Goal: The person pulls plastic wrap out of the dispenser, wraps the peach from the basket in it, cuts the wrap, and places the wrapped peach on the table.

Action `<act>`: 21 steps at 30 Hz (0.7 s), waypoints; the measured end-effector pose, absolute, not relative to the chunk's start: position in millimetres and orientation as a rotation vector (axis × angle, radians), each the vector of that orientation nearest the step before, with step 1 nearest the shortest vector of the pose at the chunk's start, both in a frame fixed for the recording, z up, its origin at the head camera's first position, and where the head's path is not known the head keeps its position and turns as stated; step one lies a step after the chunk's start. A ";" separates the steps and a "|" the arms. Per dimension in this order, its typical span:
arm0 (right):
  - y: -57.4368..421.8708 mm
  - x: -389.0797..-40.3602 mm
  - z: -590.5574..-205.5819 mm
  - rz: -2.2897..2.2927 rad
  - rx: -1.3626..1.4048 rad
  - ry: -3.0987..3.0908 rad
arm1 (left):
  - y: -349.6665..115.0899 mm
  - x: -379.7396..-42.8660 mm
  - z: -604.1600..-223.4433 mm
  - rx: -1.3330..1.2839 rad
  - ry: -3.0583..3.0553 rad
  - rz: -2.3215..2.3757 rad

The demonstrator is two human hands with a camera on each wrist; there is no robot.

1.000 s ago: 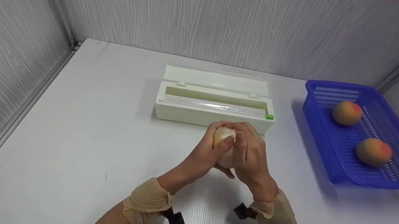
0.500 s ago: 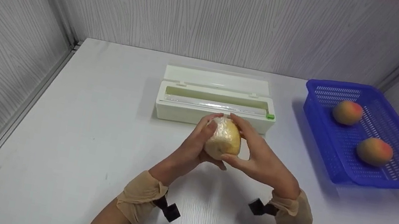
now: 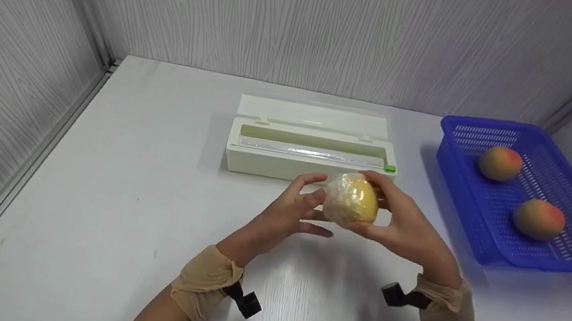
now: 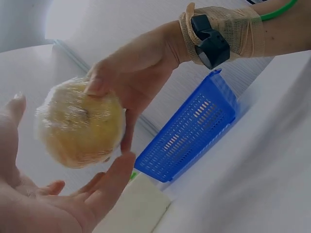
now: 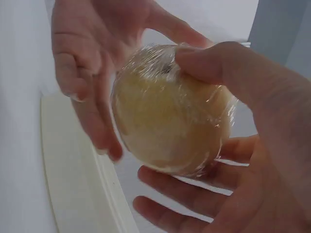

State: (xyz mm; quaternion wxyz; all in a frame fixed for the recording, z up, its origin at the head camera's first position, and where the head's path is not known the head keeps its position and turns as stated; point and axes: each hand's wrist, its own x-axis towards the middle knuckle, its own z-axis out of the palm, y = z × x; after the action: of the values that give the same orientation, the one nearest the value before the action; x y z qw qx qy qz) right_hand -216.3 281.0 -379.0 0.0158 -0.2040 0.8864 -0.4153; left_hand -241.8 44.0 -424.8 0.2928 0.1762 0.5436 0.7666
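Note:
A yellow peach [image 3: 358,200] wrapped in crinkled cling film is up in front of the chest. My right hand [image 3: 409,230] grips it from the right, thumb below and fingers at the top in the head view. On the other side my left hand [image 3: 288,210] is spread, its fingers apart around the peach's left side. In the left wrist view a gap shows between the left thumb and the wrapped peach [image 4: 80,127]. Shiny folds of film cover the peach [image 5: 163,116] in the right wrist view, with the right thumb pressed near its dark stem spot.
Behind the hands stands a white cling film dispenser [image 3: 310,171], lid raised, with a film roll [image 3: 311,151] inside and a green slider [image 3: 389,168] at its right end. A blue basket [image 3: 464,205] at the right holds two peaches [image 3: 539,219]. Walls enclose the table.
Both hands were wrapped closely round the peach; the left fingers have since opened off it. The right hand has shifted right with the peach, turning its yellow side into view.

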 end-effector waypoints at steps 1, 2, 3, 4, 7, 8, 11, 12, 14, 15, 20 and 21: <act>287.3 -216.9 -379.5 -1.294 -0.575 2.767 | 44.2 -241.8 -425.1 0.457 1.470 2.044; 293.6 -217.2 -379.8 -1.299 -0.517 2.771 | 44.5 -241.6 -425.2 0.448 1.491 2.046; 300.2 -217.9 -380.4 -1.297 -0.458 2.774 | 44.9 -241.7 -425.4 0.443 1.510 2.046; 306.7 -218.8 -380.9 -1.299 -0.398 2.774 | 45.2 -241.8 -425.7 0.437 1.525 2.045; 324.4 -222.3 -383.4 -1.301 -0.205 2.769 | 45.9 -242.1 -426.5 0.429 1.560 2.038; 329.5 -223.8 -384.6 -1.318 -0.137 2.764 | 46.2 -242.1 -427.1 0.429 1.571 2.033; 341.2 -230.7 -391.2 -1.412 0.071 2.734 | 46.1 -242.4 -429.2 0.437 1.601 2.010; 343.9 -233.3 -394.1 -1.456 0.135 2.722 | 46.1 -242.4 -429.8 0.439 1.611 2.002; 348.2 -239.4 -401.1 -1.559 0.236 2.709 | 45.7 -242.5 -431.0 0.446 1.633 1.986; 350.2 -242.1 -404.7 -1.605 0.283 2.709 | 45.4 -242.7 -431.5 0.450 1.646 1.980; 360.2 -252.2 -424.3 -1.789 0.476 2.742 | 42.8 -244.4 -432.1 0.463 1.705 1.967; 362.2 -253.7 -428.4 -1.811 0.508 2.746 | 42.3 -244.8 -432.1 0.470 1.720 1.960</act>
State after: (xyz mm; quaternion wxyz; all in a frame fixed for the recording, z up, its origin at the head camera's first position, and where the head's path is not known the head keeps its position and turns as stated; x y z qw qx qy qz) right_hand -253.7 362.2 -428.4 -0.0932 0.1519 0.8214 -0.5418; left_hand -244.8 42.3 -432.1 0.2434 0.1721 0.6296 0.7175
